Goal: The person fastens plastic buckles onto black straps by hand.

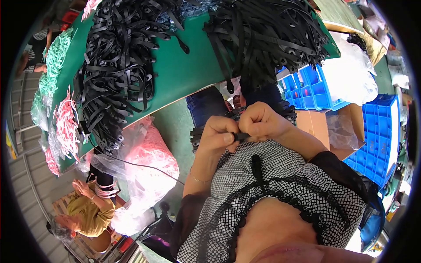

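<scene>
In front of my chest both hands are closed and close together. My left hand (217, 135) pinches a small black strap piece (240, 136) between thumb and fingers. My right hand (262, 121) is curled over the same piece from the other side, its fingertips bent down against it. Most of the piece is hidden by the fingers. Beyond my hands, a big heap of black straps (272, 37) hangs over the near edge of the green table (186, 70). A second long pile of black straps (118, 70) lies further left on it.
Pink strips (66, 125) and green strips (57, 52) lie along the table's left side. Below stands a clear bag of pink strips (151, 153). Blue crates (375, 140) and a cardboard box (313, 127) are at my right. Another person (90, 212) sits at lower left.
</scene>
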{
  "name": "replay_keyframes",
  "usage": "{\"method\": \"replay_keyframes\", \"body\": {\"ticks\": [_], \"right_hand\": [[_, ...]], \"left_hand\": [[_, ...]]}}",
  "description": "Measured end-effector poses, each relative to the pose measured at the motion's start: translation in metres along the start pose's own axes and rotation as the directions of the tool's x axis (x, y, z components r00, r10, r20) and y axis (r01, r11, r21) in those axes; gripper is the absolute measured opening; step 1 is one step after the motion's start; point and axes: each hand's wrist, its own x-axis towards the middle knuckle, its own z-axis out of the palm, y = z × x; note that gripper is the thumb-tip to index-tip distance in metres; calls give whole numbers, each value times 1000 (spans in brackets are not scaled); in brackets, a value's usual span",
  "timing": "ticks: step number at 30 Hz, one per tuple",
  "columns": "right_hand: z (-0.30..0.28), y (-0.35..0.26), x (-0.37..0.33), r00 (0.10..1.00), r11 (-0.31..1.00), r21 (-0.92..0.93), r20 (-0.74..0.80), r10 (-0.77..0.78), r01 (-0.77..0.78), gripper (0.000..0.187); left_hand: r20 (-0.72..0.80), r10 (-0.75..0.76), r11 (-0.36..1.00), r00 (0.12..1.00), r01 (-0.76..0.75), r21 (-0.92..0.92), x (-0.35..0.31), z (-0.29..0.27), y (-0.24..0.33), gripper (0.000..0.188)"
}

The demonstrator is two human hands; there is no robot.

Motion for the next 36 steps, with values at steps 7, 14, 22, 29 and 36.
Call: {"method": "replay_keyframes", "body": {"ticks": [7, 14, 22, 29, 36], "right_hand": [[-1, -18, 17, 941, 390, -915, -32, -336, 108, 20], [-15, -15, 16, 926, 466, -874, -50, -374, 140, 26], [-20, -4, 15, 912, 704, -657, -61, -407, 270, 19], [-13, -48, -16, 911, 525, -851, -201, -360, 20, 20], [-39, -28, -56, 908, 274, -873, -418, 4, -403, 24]], "left_hand": [[-371, -122, 920, 921, 245, 305, 2, 12, 17, 22], [-237, -118, 939, 964, 186, 291, 2, 0, 16, 23], [-150, -158, 973, 976, 180, 143, 2, 0, 21, 25], [-278, -288, 785, 916, 392, 480, -5, 0, 46, 23], [-411, -563, 327, 717, 650, 686, -58, -51, 18, 24]]}}
